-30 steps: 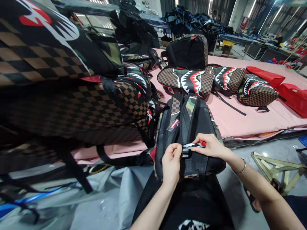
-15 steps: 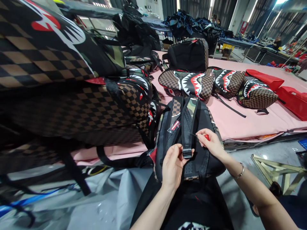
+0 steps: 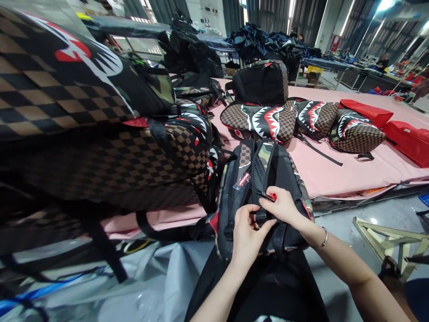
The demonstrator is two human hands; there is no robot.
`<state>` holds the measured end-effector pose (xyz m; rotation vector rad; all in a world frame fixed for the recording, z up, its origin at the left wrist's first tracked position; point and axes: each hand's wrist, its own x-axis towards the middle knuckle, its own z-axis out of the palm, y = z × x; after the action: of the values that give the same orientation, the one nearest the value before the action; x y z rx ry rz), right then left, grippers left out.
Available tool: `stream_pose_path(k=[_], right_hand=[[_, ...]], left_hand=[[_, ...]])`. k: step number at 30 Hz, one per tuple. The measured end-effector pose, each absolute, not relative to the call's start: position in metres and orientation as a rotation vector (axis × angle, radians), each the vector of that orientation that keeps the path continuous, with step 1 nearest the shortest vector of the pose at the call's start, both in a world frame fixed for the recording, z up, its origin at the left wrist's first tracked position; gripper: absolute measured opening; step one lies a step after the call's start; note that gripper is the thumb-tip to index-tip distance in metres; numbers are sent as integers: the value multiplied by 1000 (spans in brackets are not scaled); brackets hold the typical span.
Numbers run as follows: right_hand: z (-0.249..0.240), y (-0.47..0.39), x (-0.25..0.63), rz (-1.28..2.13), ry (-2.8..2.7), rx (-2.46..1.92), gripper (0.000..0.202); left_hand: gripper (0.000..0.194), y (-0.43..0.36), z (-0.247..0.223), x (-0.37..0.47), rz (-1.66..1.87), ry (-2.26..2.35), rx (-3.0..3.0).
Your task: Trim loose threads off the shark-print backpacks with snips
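One backpack (image 3: 281, 172) leans straps-up on a lap (image 3: 256, 284), apparently for easy reach; the left hand (image 3: 248, 232) pinches a strap (image 3: 261, 171), seemingly steadying it, the right hand (image 3: 283, 205) grips snips (image 3: 264, 194).

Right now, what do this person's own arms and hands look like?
The left hand and right hand wear no gloves, and no sleeve shows on either forearm. A thin, silver-coloured bracelet circles the right wrist; nothing shows on the left one. No cables or markings are visible.
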<state>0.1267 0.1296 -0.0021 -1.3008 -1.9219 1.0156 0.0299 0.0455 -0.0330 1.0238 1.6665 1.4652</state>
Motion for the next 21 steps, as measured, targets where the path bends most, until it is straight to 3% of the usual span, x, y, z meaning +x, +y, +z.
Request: stream_pose_path(k=[5,12,21], right_hand=[[-5,126,124,993,-1931,-1262,25],[-3,117,156,1085,-1832,-1071,21],[-20,99,189,501,-2125,-841,16]], left_hand=[[24,43,-27,17,1371,1759,1189],[30,35,-10,9,1370,986,436],[20,37,-4,8,1434,782,154]])
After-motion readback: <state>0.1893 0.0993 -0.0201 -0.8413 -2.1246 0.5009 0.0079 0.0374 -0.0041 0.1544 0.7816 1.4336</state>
